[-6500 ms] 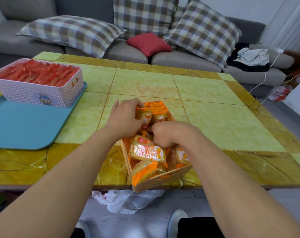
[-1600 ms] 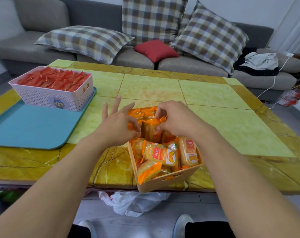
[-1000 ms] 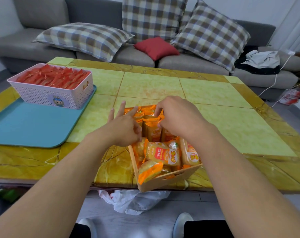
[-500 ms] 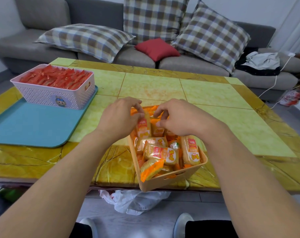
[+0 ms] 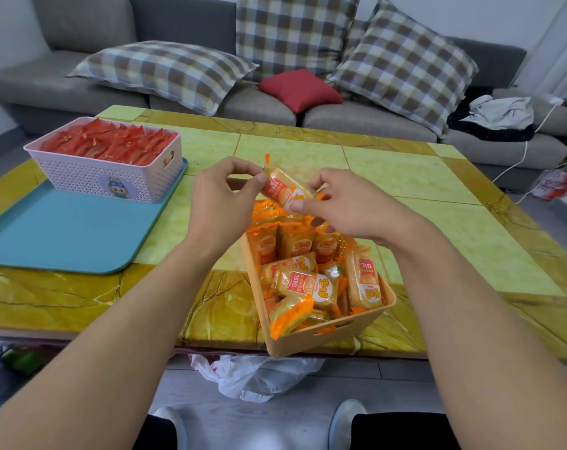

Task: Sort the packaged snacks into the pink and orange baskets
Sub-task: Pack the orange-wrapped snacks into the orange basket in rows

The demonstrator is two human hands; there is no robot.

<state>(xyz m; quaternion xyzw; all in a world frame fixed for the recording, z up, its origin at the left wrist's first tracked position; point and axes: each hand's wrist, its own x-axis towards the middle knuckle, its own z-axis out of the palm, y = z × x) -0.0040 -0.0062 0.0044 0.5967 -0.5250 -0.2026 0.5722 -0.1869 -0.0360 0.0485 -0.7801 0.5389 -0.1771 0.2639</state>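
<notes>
An orange basket [image 5: 327, 336] full of orange snack packets [image 5: 304, 287] stands at the table's near edge, in front of me. Above its far end, one orange snack packet [image 5: 283, 188] is held tilted between both hands. My left hand [image 5: 220, 203] pinches its upper left end and my right hand [image 5: 343, 203] grips its lower right end. A pink basket [image 5: 90, 177] packed with red snack packets [image 5: 109, 144] sits at the far left on a blue tray [image 5: 64, 235].
The yellow-green tiled table [image 5: 421, 196] stretches to the right and behind the baskets. A grey sofa [image 5: 259, 105] with plaid cushions stands beyond it. A white plastic bag [image 5: 252, 375] lies on the floor under the table edge, by my shoes.
Both hands have risen out of the orange basket, lifting one orange packet up above its far end. The basket has shifted slightly on the table.
</notes>
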